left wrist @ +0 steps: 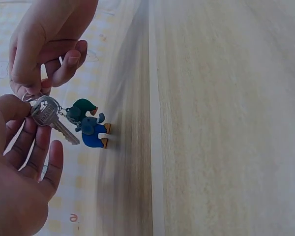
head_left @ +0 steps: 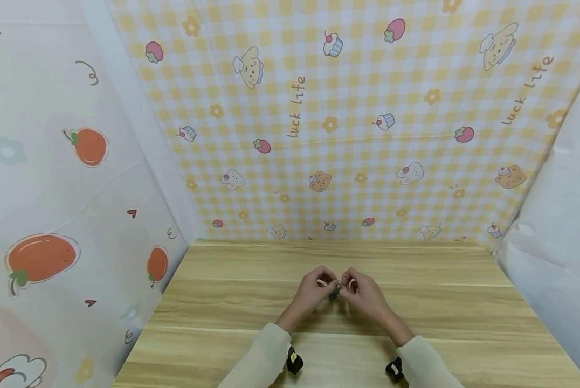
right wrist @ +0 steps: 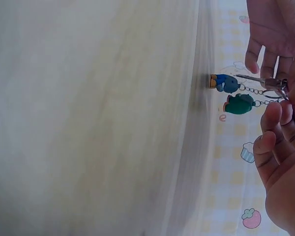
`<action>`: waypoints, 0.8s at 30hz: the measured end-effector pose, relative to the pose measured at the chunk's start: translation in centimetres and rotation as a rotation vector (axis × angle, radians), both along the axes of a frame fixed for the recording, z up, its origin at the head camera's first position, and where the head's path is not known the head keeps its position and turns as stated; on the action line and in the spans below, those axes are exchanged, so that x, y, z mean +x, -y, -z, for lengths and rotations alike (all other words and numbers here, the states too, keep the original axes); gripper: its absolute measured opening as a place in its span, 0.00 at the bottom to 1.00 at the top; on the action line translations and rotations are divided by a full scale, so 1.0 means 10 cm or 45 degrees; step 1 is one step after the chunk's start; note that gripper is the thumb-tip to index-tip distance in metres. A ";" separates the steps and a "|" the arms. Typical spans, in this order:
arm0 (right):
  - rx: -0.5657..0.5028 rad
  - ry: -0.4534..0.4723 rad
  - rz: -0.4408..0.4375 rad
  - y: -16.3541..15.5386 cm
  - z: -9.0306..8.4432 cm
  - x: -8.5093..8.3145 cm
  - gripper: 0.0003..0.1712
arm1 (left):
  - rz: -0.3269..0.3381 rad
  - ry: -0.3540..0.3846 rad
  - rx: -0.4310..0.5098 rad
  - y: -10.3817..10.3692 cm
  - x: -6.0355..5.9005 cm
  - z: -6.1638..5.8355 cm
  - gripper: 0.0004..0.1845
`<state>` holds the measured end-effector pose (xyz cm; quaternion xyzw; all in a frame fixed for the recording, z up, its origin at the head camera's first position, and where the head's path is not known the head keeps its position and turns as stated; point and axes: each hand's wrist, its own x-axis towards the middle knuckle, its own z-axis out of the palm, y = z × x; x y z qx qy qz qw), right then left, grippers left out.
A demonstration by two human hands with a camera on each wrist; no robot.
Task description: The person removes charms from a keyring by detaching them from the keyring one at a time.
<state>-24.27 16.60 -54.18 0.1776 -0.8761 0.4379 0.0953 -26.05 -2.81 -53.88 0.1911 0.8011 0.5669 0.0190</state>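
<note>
A silver key (left wrist: 46,112) hangs on a metal ring (right wrist: 274,93) together with two small figurines on short chains. One figurine is green (right wrist: 238,103); the other is blue with a grey-blue head (left wrist: 92,132). My left hand (head_left: 311,292) pinches the key's head near the ring between thumb and finger. Close beside it, my right hand (head_left: 366,294) grips the ring with thumb and fingertip, the exact contact partly hidden. Both hands are raised a little above the table, with the figurines dangling below the fingers.
A wood-grain table (head_left: 212,323) lies under the hands. Behind it hangs a yellow checked cloth (head_left: 348,151) with cartoon prints. White sheets stand at the left (head_left: 52,188) and right (head_left: 557,231). Black wrist devices (head_left: 295,362) sit by both cuffs.
</note>
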 end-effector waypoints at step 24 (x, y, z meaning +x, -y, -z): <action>-0.142 0.062 -0.084 0.02 0.02 0.00 0.05 | 0.053 -0.319 -0.150 0.01 0.00 0.00 0.03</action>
